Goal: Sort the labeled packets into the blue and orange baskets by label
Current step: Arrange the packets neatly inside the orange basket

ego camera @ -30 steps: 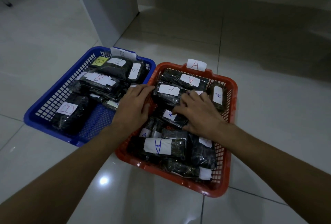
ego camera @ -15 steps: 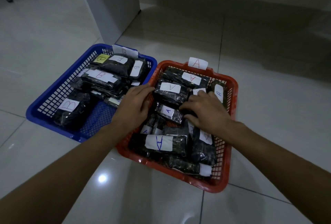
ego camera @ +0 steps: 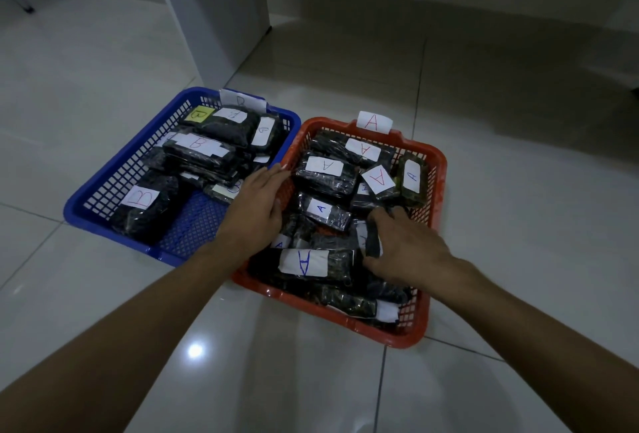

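The blue basket (ego camera: 103, 173) on the left holds several dark packets with B labels, such as one at the near left (ego camera: 140, 199). To its right, the orange basket (ego camera: 438, 169) holds several dark packets labeled A, among them a large one at the front (ego camera: 306, 262). My left hand (ego camera: 254, 216) rests with straight fingers over the orange basket's left rim, between the two baskets. My right hand (ego camera: 406, 249) is inside the orange basket, its fingers and thumb curled round a small dark packet (ego camera: 372, 242) whose label is mostly hidden.
Both baskets sit side by side on a glossy white tiled floor (ego camera: 518, 225). A white cabinet corner (ego camera: 214, 17) stands just behind the blue basket. A paper tag marked A (ego camera: 373, 121) sticks up from the orange basket's far rim, and a tag marked B (ego camera: 242, 100) from the blue one's.
My right hand has drawn back toward me and to the right, uncovering the A packets in the middle, and now curls round a small packet. My left hand has barely moved.
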`<state>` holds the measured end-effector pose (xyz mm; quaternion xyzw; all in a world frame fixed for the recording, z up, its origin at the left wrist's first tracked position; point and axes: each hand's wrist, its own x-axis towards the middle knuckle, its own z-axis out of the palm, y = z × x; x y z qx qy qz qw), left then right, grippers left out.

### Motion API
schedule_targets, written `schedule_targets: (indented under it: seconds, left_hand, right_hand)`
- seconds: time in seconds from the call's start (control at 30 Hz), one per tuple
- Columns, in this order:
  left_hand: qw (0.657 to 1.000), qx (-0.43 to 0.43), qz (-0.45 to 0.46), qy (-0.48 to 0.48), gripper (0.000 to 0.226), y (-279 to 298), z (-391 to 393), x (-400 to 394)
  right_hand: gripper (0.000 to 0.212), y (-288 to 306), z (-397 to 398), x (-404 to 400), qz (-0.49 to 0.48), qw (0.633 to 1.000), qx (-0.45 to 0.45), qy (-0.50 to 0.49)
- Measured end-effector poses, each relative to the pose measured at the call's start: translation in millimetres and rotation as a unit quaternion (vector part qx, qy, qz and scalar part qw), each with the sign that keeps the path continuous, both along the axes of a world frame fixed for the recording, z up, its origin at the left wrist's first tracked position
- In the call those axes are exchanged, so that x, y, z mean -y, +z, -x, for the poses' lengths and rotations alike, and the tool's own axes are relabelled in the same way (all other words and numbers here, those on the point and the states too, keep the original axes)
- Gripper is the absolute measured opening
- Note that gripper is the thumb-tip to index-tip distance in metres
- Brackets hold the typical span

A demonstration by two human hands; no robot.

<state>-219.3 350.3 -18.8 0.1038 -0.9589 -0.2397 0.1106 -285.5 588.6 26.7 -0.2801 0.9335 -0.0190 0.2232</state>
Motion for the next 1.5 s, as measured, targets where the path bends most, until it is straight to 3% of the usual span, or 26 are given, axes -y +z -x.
schedule_targets:
  seconds: [0.17, 0.27, 0.4, 0.6, 0.73, 0.9, 1.13, 1.4, 1.5]
  left_hand:
    - [1.0, 0.008, -0.02, -0.001, 0.059, -0.2, -6.4, 1.2]
    - [1.0, 0.007, -0.027, 0.004, 0.059, 1.0, -6.8, -0.3]
    - [1.0, 0.0, -0.025, 0.002, 0.057, 2.5, -6.5, 0.4]
    - [0.999, -0.015, -0.037, 0.008, 0.055, 7.4, -4.8, -2.2]
    - [0.998, -0.01, -0.058, 0.028, 0.059, 9.6, -6.6, -4.1]
    - [0.996, -0.016, -0.079, 0.043, 0.062, 11.9, -7.7, -7.6]
    - [0.994, -0.02, -0.088, 0.062, 0.067, 10.8, -9.6, -10.4]
    - [0.994, -0.005, -0.101, 0.041, 0.066, 5.7, -10.3, -2.1]
    - [0.993, -0.009, -0.117, 0.025, 0.064, 4.4, -12.9, 4.1]
  right_hand:
    - [0.054, 21.0, 4.7, -6.3, 0.178, 0.979, 0.048, -0.092]
    - [0.045, 29.1, 11.6, -7.0, 0.114, 0.991, 0.021, -0.065]
    - [0.056, 8.6, 4.4, -3.1, -0.017, 0.998, 0.053, -0.007]
    - [0.055, 23.8, 5.4, -7.7, 0.097, 0.983, 0.138, -0.076]
    - [0.058, 26.3, 11.3, -0.5, 0.169, 0.985, 0.019, -0.022]
    - [0.042, -10.7, 17.3, 35.4, 0.178, 0.976, -0.112, 0.055]
    - [0.038, -42.3, 18.2, 59.5, 0.168, 0.964, -0.193, 0.075]
    - [0.032, -28.1, 28.2, 58.9, 0.228, 0.968, -0.08, 0.065]
    - [0.028, -4.4, 22.6, 44.1, 0.252, 0.964, 0.049, 0.071]
